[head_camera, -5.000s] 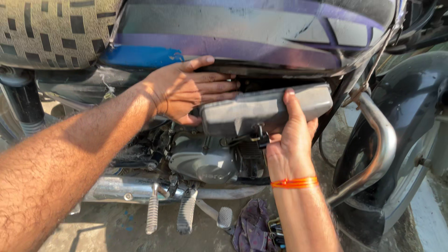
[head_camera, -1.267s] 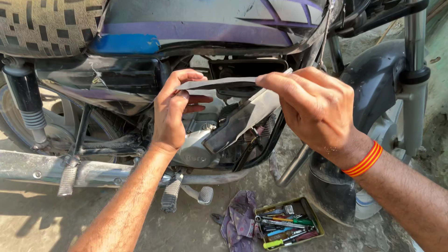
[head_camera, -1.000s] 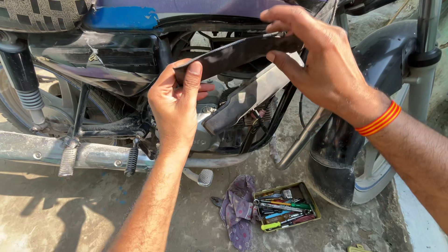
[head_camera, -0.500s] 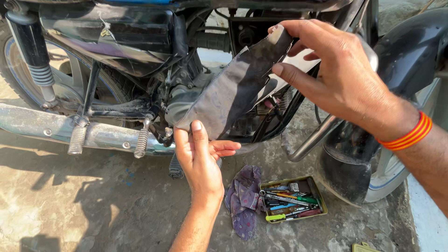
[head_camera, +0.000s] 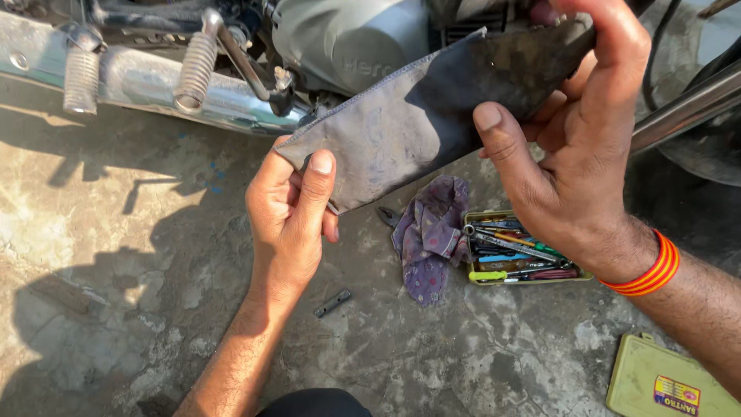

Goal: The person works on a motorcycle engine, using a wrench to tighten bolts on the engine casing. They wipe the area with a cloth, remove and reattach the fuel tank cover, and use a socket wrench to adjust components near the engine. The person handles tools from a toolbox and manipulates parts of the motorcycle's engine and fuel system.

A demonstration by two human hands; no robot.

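Both hands pinch the dusty panel: left hand (head_camera: 289,212) low corner, right hand (head_camera: 575,154) top. Thumb-only grip; could slip onto the tool tray (head_camera: 525,249) below, probably.

One dusty panel (head_camera: 417,123), one purple rag (head_camera: 431,232), one tool tray (head_camera: 525,276) — two footpegs (head_camera: 81,77), one yellow lid (head_camera: 664,382).

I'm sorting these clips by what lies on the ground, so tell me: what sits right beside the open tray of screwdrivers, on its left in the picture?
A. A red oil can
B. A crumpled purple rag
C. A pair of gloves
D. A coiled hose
B: a crumpled purple rag lies on the concrete against the left edge of the tool tray, below the dark flat piece held by both hands.
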